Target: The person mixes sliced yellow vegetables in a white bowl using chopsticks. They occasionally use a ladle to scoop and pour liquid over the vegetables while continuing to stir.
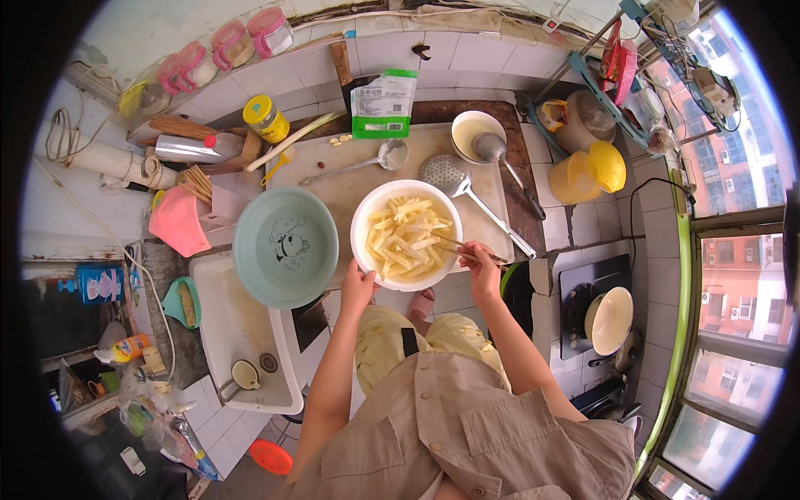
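Note:
My left hand (360, 289) grips the near-left rim of a white bowl (359, 219) at the front edge of the cutting board (350, 169). Pale raw potato strips (406, 240) fill the bowl. In my right hand (481, 269) is a pair of wooden chopsticks (459, 245), their tips among the strips at the bowl's right side. Behind the bowl lies a metal spoon (392, 154) holding white powder. A slotted skimmer (445, 175) rests to the right, near a small bowl of pale liquid (465, 131) with a ladle (489, 147) in it.
An empty-looking green basin (284, 250) stands on my left, overlapping the white sink (231, 325). At the back are a green-and-white packet (384, 106), a leek-like stalk (290, 142) and a yellow-lidded jar (265, 119). A cream pan (609, 320) sits on the black cooktop (575, 300) to the right.

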